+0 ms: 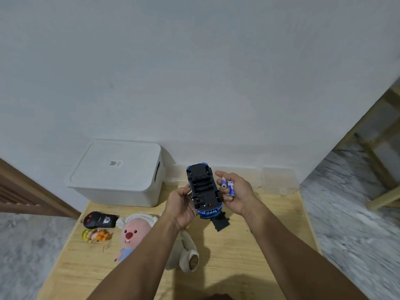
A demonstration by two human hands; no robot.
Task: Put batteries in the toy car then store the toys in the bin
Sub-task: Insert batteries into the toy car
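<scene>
Left hand (180,204) grips the upturned blue toy car (204,189), raised above the surface (238,256); right hand (237,192) curls round batteries (228,186) beside it. White lidded bin (116,172) sits beyond, leftward.

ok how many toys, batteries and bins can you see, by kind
toy car: 1
remote control: 1
plush toys: 2, the second white
small figure toy: 1
batteries: 2 showing
white bin: 1
total: 8

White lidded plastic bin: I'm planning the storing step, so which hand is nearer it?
Left. The left hand is just right of the white lidded plastic bin; the right hand is farther right.
</scene>
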